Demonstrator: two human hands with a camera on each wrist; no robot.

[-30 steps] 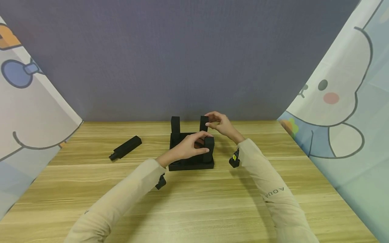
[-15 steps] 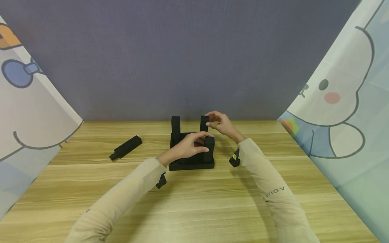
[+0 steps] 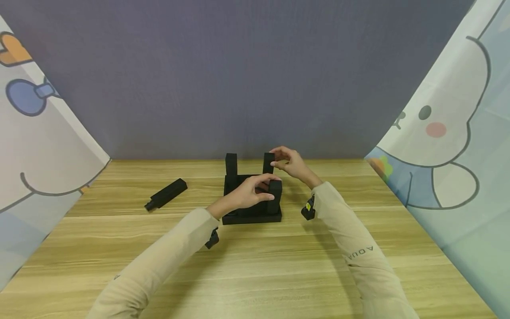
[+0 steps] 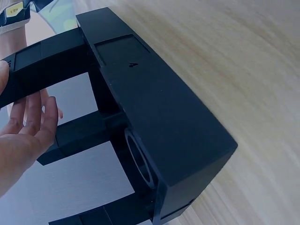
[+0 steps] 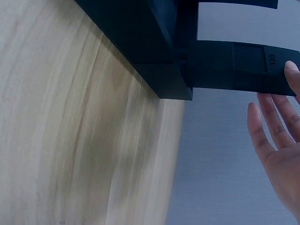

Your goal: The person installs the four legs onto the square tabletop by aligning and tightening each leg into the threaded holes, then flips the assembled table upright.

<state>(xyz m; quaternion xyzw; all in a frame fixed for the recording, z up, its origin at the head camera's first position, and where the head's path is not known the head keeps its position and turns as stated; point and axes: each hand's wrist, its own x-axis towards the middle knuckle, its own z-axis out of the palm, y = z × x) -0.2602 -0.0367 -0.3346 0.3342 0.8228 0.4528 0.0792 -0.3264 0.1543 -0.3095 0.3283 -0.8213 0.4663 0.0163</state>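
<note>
A black square base (image 3: 253,219) lies on the wooden table with three square black legs standing up from it. My left hand (image 3: 244,194) holds the front right leg (image 3: 275,198) near its top, thumb on the near face and fingers behind. At the back right leg (image 3: 268,162), my right hand (image 3: 292,165) pinches the upper end between thumb and fingers. The back left leg (image 3: 231,165) stands untouched. In the left wrist view, a round socket (image 4: 142,161) shows inside the base (image 4: 164,112). The number 123 marks the leg (image 5: 218,65) in the right wrist view.
A loose black leg (image 3: 169,193) with a stepped, narrower end lies on the table (image 3: 255,274) left of the base. Behind the table rises a grey panel (image 3: 247,79). Cartoon-printed sheets (image 3: 442,124) hang at both sides.
</note>
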